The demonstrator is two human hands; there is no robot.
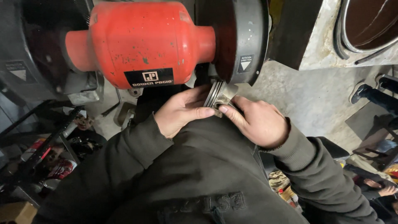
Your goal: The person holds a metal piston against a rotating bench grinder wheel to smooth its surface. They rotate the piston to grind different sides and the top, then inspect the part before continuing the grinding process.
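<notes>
gripping a ridged metal part, both hands apparently press it against the grinder.

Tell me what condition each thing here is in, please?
Piston: gripped by both hands, pressed at the grinder's right wheel.
Left hand: closed on the piston.
Right hand: closed on the piston.
Red bench grinder: paint chipped; spinning or not, cannot tell.

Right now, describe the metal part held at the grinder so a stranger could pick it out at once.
Find the big red bench grinder at the top, then its dark wheel guard on the right end. Just below that guard, the left hand and right hand hold a small grey metal piston, the only part with parallel ring grooves around it.
</notes>
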